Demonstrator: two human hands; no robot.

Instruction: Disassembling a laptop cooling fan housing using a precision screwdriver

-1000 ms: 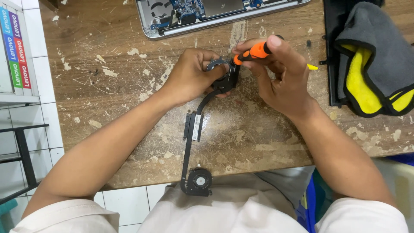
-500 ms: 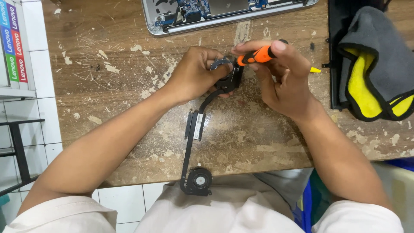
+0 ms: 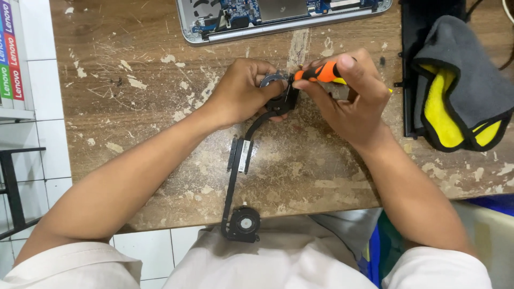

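at the left, boxes (image 3: pixel 12 53) stand on a white shelf, well apart from the work. on the scarred wooden table (image 3: pixel 134 123) the cooling assembly (image 3: pixel 242 160) lies with one round fan (image 3: pixel 243 222) hanging over the near edge and its pipe running up to the far fan. the left hand (image 3: pixel 241 91) is curled around that far fan (image 3: pixel 281 99), pinning it down. the right hand (image 3: pixel 353 99) grips an orange screwdriver (image 3: pixel 318 72), tip at the fan. it would seem best to keep the driver square to the screw, press lightly and hold the fan firm so the pipe does not bend. an open laptop (image 3: pixel 278 16) lies beyond; a grey-and-yellow cloth (image 3: pixel 460 91) sits at right.
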